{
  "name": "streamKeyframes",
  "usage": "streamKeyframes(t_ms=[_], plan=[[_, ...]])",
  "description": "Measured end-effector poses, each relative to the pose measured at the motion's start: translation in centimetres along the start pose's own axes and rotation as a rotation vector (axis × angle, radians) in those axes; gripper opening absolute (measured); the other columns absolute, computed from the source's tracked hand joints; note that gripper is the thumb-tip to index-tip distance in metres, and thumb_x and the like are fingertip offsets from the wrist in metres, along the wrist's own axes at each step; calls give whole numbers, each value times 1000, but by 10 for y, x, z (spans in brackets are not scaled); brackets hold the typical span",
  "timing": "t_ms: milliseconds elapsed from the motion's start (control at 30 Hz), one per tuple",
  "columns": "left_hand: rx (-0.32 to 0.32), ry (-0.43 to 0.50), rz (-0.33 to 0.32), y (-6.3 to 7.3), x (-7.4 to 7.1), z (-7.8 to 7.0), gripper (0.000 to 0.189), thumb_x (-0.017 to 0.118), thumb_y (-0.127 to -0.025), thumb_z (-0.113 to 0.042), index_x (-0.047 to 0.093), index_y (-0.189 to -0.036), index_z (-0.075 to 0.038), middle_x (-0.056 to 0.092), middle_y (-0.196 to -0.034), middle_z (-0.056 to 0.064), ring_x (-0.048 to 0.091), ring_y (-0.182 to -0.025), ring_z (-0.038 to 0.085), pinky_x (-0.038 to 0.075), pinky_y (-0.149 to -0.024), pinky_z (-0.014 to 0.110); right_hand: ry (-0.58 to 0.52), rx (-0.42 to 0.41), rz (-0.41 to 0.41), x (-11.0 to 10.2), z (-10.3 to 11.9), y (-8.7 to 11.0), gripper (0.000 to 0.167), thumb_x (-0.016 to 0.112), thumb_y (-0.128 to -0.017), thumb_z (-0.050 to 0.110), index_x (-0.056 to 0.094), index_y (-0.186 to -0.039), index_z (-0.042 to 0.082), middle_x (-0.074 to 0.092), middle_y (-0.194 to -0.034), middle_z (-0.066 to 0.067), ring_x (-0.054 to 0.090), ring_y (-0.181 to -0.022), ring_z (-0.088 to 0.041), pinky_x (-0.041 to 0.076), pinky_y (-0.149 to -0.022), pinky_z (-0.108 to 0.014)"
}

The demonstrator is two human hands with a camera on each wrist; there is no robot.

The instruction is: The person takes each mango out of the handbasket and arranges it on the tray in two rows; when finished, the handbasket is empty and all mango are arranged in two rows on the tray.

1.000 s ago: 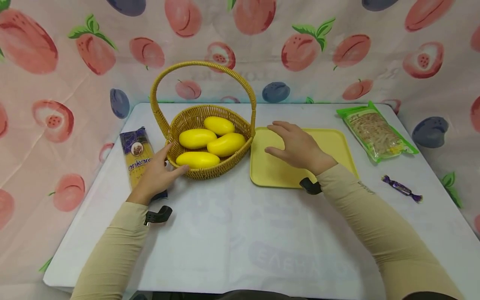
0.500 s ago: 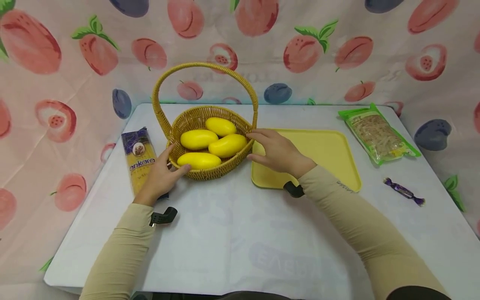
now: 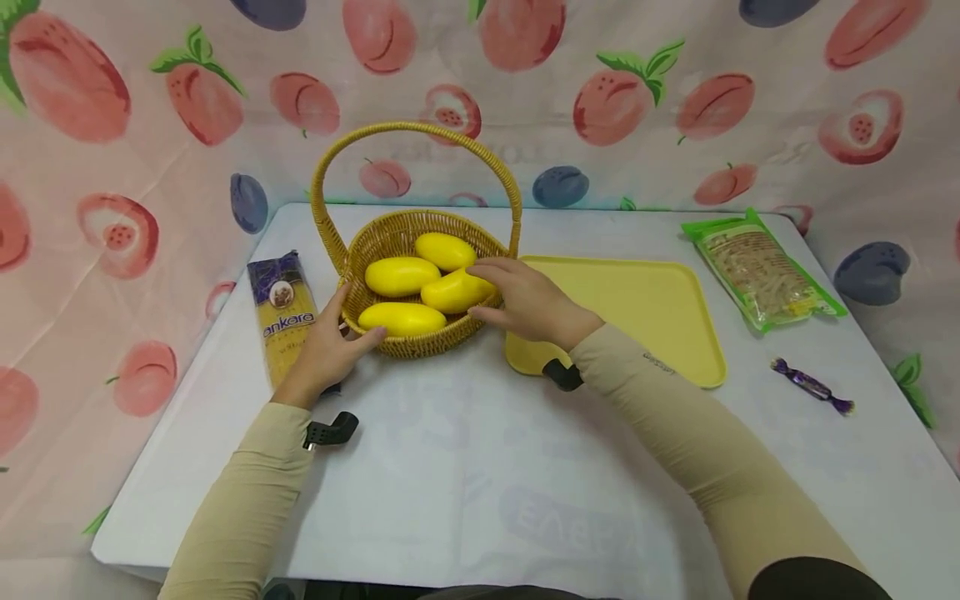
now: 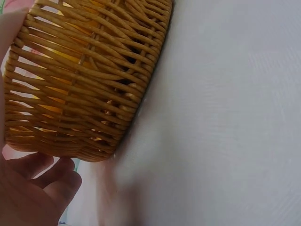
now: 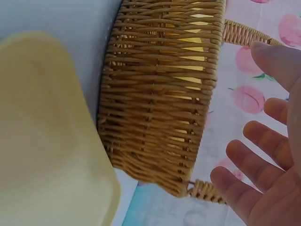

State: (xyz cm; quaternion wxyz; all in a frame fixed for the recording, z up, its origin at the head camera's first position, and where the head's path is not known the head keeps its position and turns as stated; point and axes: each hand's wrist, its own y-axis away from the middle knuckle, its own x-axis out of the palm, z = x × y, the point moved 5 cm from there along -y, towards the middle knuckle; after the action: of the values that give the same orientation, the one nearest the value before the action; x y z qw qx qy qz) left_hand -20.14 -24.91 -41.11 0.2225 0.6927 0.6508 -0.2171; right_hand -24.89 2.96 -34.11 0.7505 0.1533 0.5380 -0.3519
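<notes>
A wicker basket with a tall arched handle stands at the left-centre of the table and holds several smooth yellow mango-shaped fruits. My left hand grips the basket's near-left rim; the left wrist view shows its fingers against the woven side. Over the basket's right rim hovers my right hand, fingers spread and fairly straight, close to the rightmost fruit. In the right wrist view, a gap shows between its fingertips and the wicker wall, with nothing held.
A yellow tray lies right of the basket, partly beneath my right forearm. A pasta packet lies left of the basket. At the right are a green-edged clear packet and a purple-wrapped candy. Patterned cloth hangs behind the table.
My right hand has moved left from above the tray to the basket's right rim and over it. My left hand has stayed at the basket's near-left rim.
</notes>
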Motion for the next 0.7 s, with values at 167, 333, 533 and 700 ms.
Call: streamKeyframes(t_ms=[167,333,533,700], plan=[[-5,-17,-5,1,0,-1,103,68,-92,-53,4,-162,-13,16,-163,19,27,-145,39,25,-116,53,-22,18,25,6,1,-11,61,67,-98,36,50,-146,3,46,-149,-17,41,-137,-32,32,-114,-42],[-8,-26,-10,0,0,1,104,68,-91,-54,5,-162,-12,17,-163,19,26,-145,38,24,-116,53,-32,44,53,12,-1,-23,61,68,-97,36,50,-146,4,47,-148,-16,41,-137,-31,32,-114,-42],[-9,-9,-10,1,1,1,104,68,-92,-53,3,-162,-13,15,-164,18,27,-145,38,25,-116,52,-35,65,93,20,-5,-35,62,68,-97,37,50,-146,3,49,-147,-15,42,-137,-30,31,-114,-40],[3,8,-12,1,1,1,101,67,-93,-51,5,-162,-13,15,-164,17,27,-145,39,26,-115,53,-48,112,128,27,-9,-44,63,67,-97,38,49,-147,5,47,-148,-12,41,-138,-29,31,-115,-40]])
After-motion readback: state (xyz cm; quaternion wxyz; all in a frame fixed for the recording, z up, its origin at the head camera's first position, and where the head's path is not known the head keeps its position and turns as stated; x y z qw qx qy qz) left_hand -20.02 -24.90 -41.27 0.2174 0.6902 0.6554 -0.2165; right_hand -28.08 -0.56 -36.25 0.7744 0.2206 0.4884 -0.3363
